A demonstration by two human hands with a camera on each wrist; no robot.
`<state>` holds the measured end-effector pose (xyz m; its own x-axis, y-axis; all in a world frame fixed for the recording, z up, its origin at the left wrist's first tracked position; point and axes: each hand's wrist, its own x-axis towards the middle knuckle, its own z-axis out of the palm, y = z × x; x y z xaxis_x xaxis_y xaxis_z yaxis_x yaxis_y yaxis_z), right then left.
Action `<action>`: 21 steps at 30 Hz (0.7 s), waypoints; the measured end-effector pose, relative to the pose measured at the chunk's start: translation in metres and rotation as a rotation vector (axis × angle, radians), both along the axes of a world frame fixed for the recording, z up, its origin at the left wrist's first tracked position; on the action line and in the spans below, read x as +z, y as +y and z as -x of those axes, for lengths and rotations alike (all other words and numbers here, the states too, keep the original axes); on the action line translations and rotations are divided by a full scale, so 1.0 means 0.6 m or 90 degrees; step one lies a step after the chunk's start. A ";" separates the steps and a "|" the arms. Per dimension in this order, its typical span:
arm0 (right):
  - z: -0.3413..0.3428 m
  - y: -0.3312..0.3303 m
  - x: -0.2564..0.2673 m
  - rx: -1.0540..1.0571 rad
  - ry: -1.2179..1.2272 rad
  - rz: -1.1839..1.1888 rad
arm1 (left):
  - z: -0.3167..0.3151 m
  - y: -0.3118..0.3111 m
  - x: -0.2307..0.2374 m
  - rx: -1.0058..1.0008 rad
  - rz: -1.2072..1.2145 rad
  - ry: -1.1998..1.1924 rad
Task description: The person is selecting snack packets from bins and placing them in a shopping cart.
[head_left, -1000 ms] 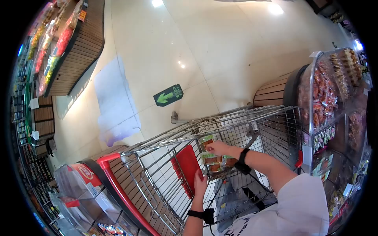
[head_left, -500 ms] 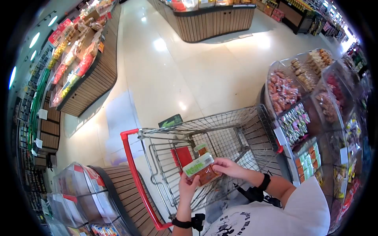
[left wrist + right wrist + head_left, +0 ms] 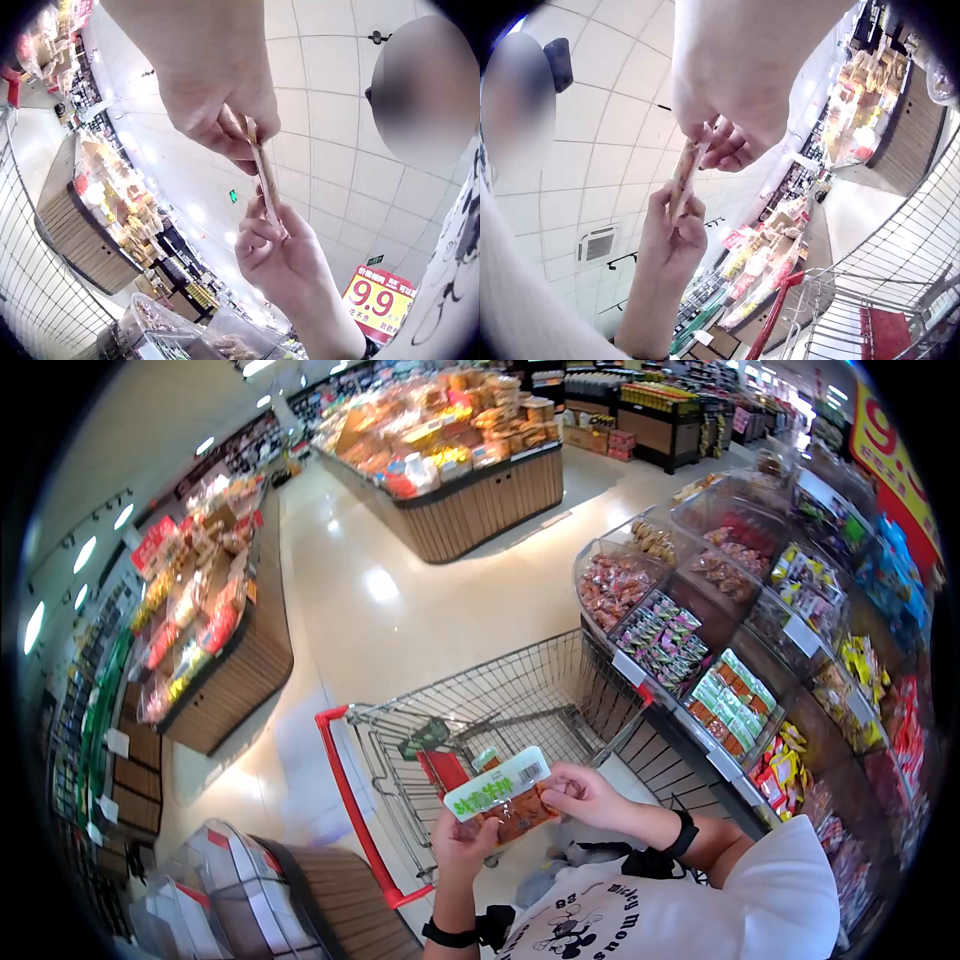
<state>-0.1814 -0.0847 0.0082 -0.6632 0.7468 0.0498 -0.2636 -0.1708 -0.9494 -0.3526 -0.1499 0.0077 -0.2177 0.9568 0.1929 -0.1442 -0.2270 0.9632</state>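
Observation:
A flat snack packet (image 3: 497, 782) with a pale green printed header, a barcode and a see-through part with orange-brown food is held up by both hands above a shopping cart (image 3: 470, 700). My left hand (image 3: 463, 840) pinches its left end, thumb on the front. At the opposite end, my right hand (image 3: 580, 795) grips the edge with thumb and fingers. Both wrist views show the packet (image 3: 264, 176) edge-on, as a thin strip between the hands. Behind it in the cart, another small packet (image 3: 486, 760) shows partly, next to a red panel (image 3: 437, 768).
The cart's red handle (image 3: 345, 800) is on the left. Clear bins of wrapped snacks (image 3: 735, 700) line the right side, close to the cart. Wood-slatted displays (image 3: 475, 505) stand ahead and at left, with a shiny floor aisle (image 3: 330, 600) between them.
My right hand was down at packets in the cart, my left by the red panel; then both came up holding one packet. Since then the head view has tilted up toward the shelves.

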 end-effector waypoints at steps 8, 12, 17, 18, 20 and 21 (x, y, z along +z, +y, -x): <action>-0.048 -0.027 0.008 -0.046 0.053 -0.081 | -0.050 0.007 0.015 -0.007 0.015 -0.036; -0.078 -0.017 -0.005 -0.119 0.023 -0.158 | -0.085 0.071 -0.021 -0.155 0.154 -0.269; -0.133 0.024 -0.077 -0.201 -0.073 -0.043 | -0.185 0.136 -0.107 -0.605 0.389 -0.687; -0.156 0.027 -0.074 -0.125 -0.026 0.221 | -0.213 0.148 -0.135 -0.660 0.412 -0.710; -0.203 0.041 -0.096 -0.167 -0.046 0.299 | -0.269 0.171 -0.179 -0.771 0.464 -0.758; -0.230 0.048 -0.108 -0.189 -0.054 0.340 | -0.297 0.182 -0.182 -0.665 0.532 -0.667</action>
<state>-0.0433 -0.0560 -0.0565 -0.4079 0.8075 -0.4261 -0.2998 -0.5593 -0.7729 -0.1747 -0.0409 -0.1014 0.8271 0.5225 -0.2072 -0.4974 0.8520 0.1634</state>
